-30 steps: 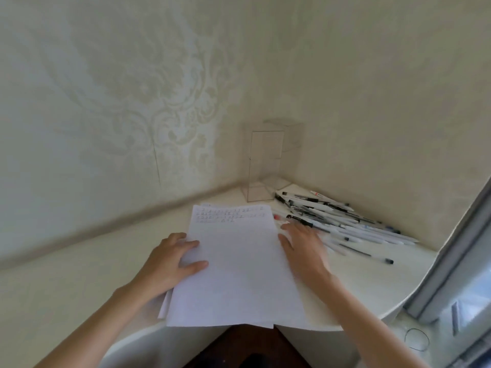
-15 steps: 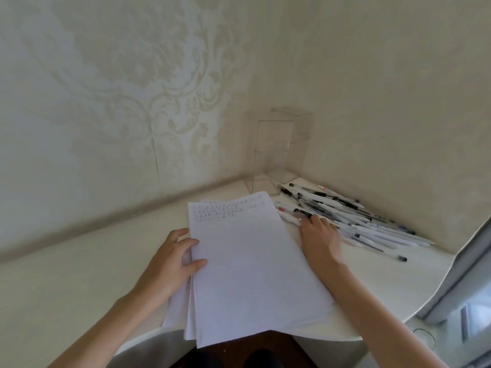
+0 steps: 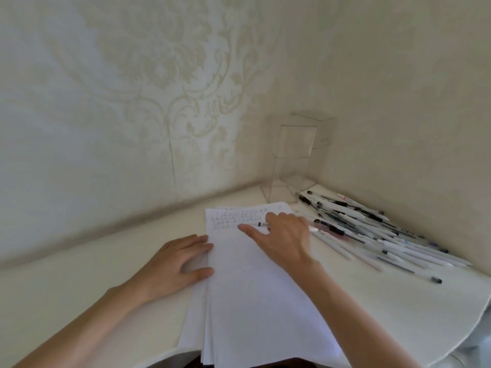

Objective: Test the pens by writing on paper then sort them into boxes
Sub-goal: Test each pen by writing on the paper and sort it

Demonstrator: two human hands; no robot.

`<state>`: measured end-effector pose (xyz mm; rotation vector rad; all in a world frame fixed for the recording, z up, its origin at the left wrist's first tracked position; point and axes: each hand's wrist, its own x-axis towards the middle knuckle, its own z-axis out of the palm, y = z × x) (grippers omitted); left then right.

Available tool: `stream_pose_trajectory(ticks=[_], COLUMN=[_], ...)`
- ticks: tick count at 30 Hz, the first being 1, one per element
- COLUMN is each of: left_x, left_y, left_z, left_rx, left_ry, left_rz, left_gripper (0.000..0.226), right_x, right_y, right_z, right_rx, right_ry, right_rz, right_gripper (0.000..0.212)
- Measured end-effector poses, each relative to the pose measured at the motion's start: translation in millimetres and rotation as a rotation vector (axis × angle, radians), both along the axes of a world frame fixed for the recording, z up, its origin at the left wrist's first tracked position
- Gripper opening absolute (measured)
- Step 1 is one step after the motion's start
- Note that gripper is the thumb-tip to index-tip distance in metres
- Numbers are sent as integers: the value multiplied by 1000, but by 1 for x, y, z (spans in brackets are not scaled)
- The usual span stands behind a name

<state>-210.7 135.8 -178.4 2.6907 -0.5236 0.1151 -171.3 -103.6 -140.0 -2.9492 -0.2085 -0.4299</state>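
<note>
Testing step, I'd say. Left hand [image 3: 180,261] lies flat, fingers spread, on the left edge of the paper stack [image 3: 260,301]. Right hand [image 3: 287,235] covers a pen [image 3: 261,224] at the stack's top; can't tell if it's pinching. Next: get a writing grip, scribble.

worktop [image 3: 93,282] — white, rounded edge | paper stack [image 3: 260,301] middle | pens [image 3: 372,229] heaped right | clear boxes [image 3: 295,160] — back corner

The left grip [image 3: 178,264] lies flat on the left edge of the paper stack [image 3: 260,288], mid frame. The right grip [image 3: 284,235] sits over the written lines, with a pen [image 3: 259,224] poking out under it. A pen pile [image 3: 372,229] lies at the right.
</note>
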Motion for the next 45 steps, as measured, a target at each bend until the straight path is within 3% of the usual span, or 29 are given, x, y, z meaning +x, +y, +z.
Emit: stream_pose_trajectory(ticks=[2,5,8,10,12,15,16,19,21,24,32,40,45], left_x=[-4,-6,-6,-5,-6,-7,-8,-7,-6,-6,-5,-4,-5], left_y=[1,0,1,1,0,0,0,1,1,2,-1,0,0], left_z=[0,-2,-2,-2,-2,-1,0,-1,-2,-3,-3,-5,-5], left_rx=[-43,-36,-10,8,15,14,14,38,49,42,110,148,143], left_ry=[-57,-90,-95,-99,-103,-73,-60,-41,-40,-34,39,21,16], left_rz=[-33,-45,-52,-58,-62,-50,-49,-57,-60,-73,-79,-79,-82], left_gripper=[94,88,87,88,91,98,99,97,95,92,71,87,82], right_x=[4,8,16,16,10,2,4,18,28,36,43,43,43], right_y=[14,25,22,18,18,30,35,54,63,66,67,76,75], right_z=[-10,-25,-31,-31,-22,0,3,10,10,-2,-18,-25,-25], right_rx=[-12,96,156,284,527,1075,1151,1144,1112,1062,1026,940,945], right_ry=[-29,-115,-324,-426,-490,-202,-81,267,359,337,209,198,199], right_rz=[-13,17,72,179,316,333,289,221,237,224,164,227,208], right_gripper=[75,58,58,54,35,33,37,56,49,31,27,21,21])
